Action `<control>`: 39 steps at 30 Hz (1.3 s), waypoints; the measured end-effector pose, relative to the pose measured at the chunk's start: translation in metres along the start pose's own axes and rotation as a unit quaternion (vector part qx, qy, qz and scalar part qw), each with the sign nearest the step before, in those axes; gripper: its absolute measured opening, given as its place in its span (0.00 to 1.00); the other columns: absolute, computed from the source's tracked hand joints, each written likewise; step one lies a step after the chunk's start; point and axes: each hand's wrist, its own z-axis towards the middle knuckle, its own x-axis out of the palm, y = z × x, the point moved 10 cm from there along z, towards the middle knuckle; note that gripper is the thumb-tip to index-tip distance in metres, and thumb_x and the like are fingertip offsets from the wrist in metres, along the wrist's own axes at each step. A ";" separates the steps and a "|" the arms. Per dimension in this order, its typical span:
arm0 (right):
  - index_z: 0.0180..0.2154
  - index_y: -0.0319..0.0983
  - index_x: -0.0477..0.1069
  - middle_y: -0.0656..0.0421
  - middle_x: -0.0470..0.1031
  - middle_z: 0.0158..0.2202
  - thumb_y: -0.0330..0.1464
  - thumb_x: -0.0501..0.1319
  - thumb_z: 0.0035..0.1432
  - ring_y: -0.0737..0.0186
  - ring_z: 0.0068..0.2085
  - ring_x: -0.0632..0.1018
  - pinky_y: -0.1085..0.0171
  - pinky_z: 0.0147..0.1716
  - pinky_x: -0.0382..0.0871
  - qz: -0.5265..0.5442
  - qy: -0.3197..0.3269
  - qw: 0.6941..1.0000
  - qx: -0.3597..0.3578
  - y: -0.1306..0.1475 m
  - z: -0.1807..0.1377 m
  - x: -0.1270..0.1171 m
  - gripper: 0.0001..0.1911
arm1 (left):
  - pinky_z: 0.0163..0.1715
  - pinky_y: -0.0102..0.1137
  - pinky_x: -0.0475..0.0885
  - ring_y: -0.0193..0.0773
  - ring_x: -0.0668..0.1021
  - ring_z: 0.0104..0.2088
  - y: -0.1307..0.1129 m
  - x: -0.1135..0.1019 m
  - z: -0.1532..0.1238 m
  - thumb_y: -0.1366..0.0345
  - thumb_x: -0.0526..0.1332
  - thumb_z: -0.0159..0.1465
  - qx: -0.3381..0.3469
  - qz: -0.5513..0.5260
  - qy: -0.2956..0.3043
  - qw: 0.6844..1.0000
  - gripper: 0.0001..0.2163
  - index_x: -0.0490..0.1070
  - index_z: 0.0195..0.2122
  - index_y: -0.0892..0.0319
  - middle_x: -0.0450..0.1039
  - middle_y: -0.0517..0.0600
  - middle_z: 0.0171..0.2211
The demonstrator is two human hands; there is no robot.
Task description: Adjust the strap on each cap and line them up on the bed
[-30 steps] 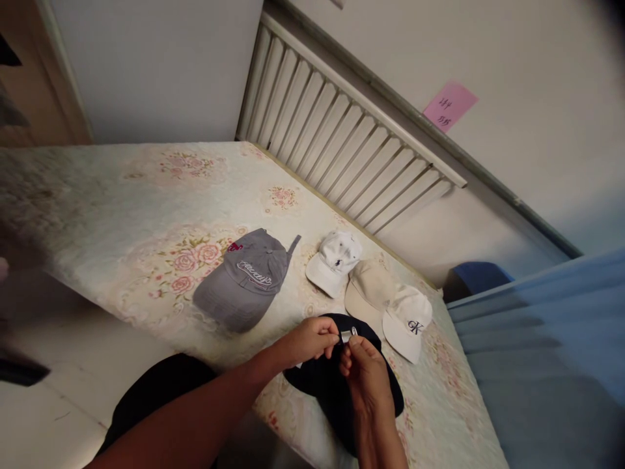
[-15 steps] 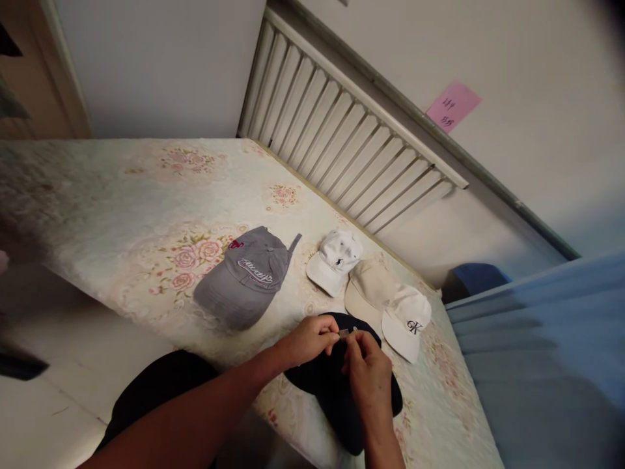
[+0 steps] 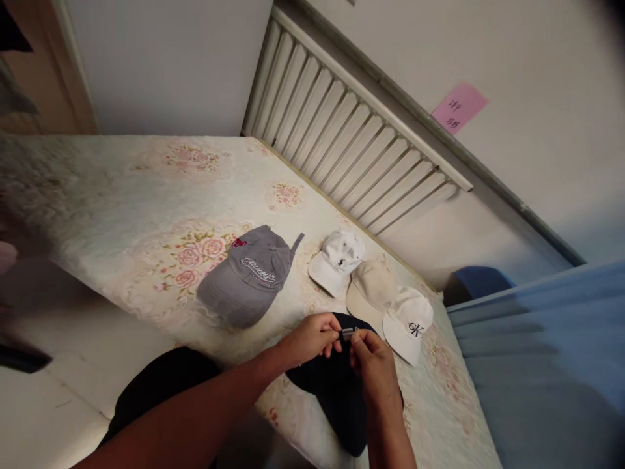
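A black cap point(image 3: 336, 397) lies on the floral bedding, its brim toward me. At its far edge, a small metal buckle point(image 3: 347, 333) shows between my two hands. My left hand point(image 3: 316, 337) is closed, with thumb and fingers pinching the cap's strap at the buckle's left side. On the right side, my right hand point(image 3: 375, 368) pinches the strap end by the buckle, its wrist over the cap. How far the strap is threaded is too small to tell. Beyond my hands rest a white cap point(image 3: 336, 260), a beige cap point(image 3: 374, 290) and a white CK cap point(image 3: 409, 324).
A grey cap point(image 3: 249, 277) with script lettering lies left of my hands on the bedding point(image 3: 146, 208). A radiator point(image 3: 351, 130) runs along the wall behind. A blue curtain point(image 3: 551, 352) hangs at right, beside a dark blue cap-like object point(image 3: 478, 284).
My right hand has shifted slightly right, away from my left hand, so more of the metal buckle shows between them. The caps stay in place; the view has shifted slightly.
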 end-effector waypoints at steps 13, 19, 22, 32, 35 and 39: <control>0.23 0.42 0.64 0.67 0.60 0.17 0.41 0.54 0.55 0.67 0.20 0.61 0.65 0.22 0.52 -0.058 -0.003 0.998 -0.009 0.011 -0.007 0.002 0.13 | 0.16 0.22 0.55 0.25 0.64 0.15 -0.002 0.000 -0.003 0.65 0.55 0.56 -0.038 -0.051 0.006 0.998 0.04 0.62 0.30 0.59 0.69 0.42 0.19; 0.24 0.41 0.65 0.61 0.68 0.25 0.41 0.55 0.55 0.61 0.29 0.67 0.62 0.31 0.58 -0.181 -0.093 0.967 -0.151 0.050 -0.020 -0.005 0.12 | 0.17 0.23 0.57 0.25 0.64 0.16 -0.003 0.001 -0.003 0.65 0.56 0.56 -0.032 -0.044 0.007 0.998 0.04 0.62 0.31 0.60 0.69 0.43 0.20; 0.25 0.41 0.66 0.59 0.70 0.28 0.39 0.55 0.55 0.59 0.32 0.69 0.61 0.35 0.59 -0.168 -0.097 0.965 -0.179 0.054 -0.020 -0.006 0.11 | 0.17 0.22 0.58 0.25 0.65 0.16 -0.002 0.001 -0.003 0.66 0.56 0.56 -0.028 -0.053 0.008 0.998 0.04 0.63 0.32 0.60 0.70 0.43 0.21; 0.24 0.40 0.67 0.65 0.63 0.20 0.41 0.58 0.50 0.64 0.25 0.64 0.64 0.27 0.55 -0.020 -0.045 0.998 -0.039 0.011 0.000 -0.007 0.11 | 0.16 0.22 0.61 0.27 0.70 0.16 0.012 0.003 0.001 0.66 0.57 0.56 -0.030 -0.129 0.001 0.991 0.06 0.61 0.33 0.60 0.74 0.47 0.24; 0.23 0.40 0.67 0.65 0.63 0.19 0.41 0.57 0.51 0.65 0.25 0.63 0.64 0.27 0.55 -0.024 -0.040 0.998 -0.039 0.012 -0.002 -0.003 0.12 | 0.15 0.22 0.61 0.27 0.71 0.16 0.015 0.004 0.002 0.65 0.58 0.55 -0.034 -0.143 -0.001 0.989 0.07 0.60 0.33 0.59 0.74 0.47 0.23; 0.23 0.40 0.66 0.65 0.63 0.20 0.40 0.57 0.52 0.65 0.25 0.64 0.64 0.28 0.56 -0.029 -0.040 0.998 -0.042 0.015 -0.004 -0.001 0.12 | 0.16 0.22 0.61 0.27 0.71 0.16 0.014 0.005 0.000 0.64 0.59 0.55 -0.045 -0.165 -0.006 0.985 0.08 0.59 0.32 0.59 0.74 0.47 0.23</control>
